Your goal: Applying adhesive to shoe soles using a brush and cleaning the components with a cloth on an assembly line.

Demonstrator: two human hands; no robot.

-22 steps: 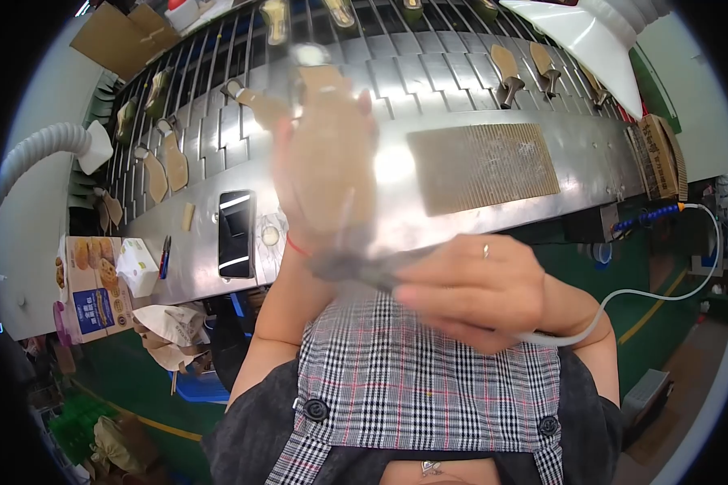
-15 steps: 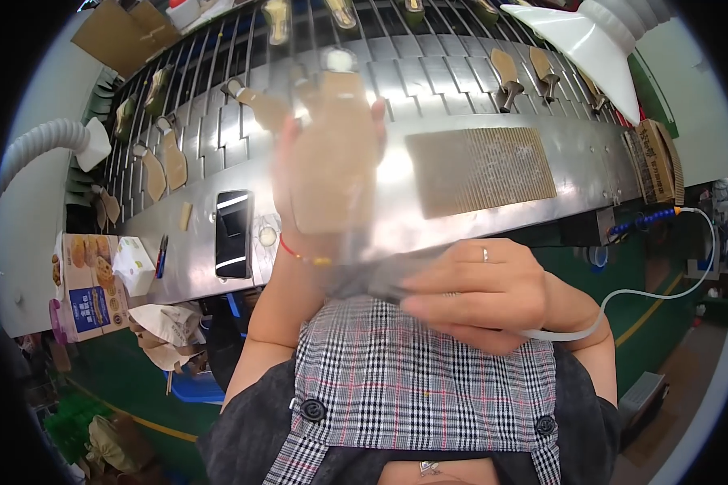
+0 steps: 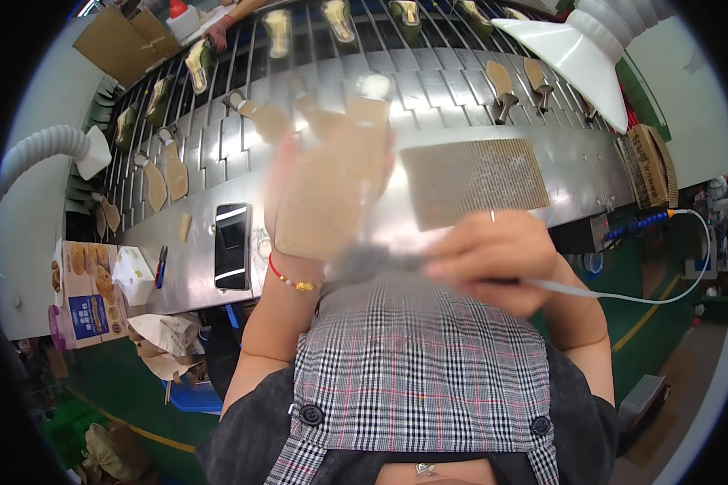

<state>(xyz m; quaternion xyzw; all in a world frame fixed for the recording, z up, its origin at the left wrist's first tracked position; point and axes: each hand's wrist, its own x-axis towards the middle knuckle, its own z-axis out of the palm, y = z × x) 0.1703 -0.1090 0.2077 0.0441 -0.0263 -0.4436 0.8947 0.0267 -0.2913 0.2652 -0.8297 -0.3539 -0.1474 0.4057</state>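
A tan shoe sole (image 3: 328, 194) lies across my left hand (image 3: 281, 174), its wide end toward me and its narrow end, with a white round spot, pointing away. The left fingers and thumb wrap the sole's two edges; motion smears them. My right hand (image 3: 501, 259) grips the handle of a dark brush (image 3: 372, 263), whose blurred head is at the sole's near end. Whether the bristles touch the sole I cannot tell. A thin pale tube (image 3: 570, 288) runs from the brush's handle out to the right.
Beyond the metal table, a slatted conveyor (image 3: 429, 77) carries soles and several shoes (image 3: 279, 34). Another person's hand (image 3: 217, 34) is at its far left. A ribbed cardboard sheet (image 3: 481, 182) and a phone (image 3: 233, 246) lie on the table. A white hood (image 3: 582, 56) overhangs the right.
The sole has come slightly nearer me, its narrow end swinging right. My right hand and the brush have shifted a little up the picture. Another person's hand has appeared at the far left.
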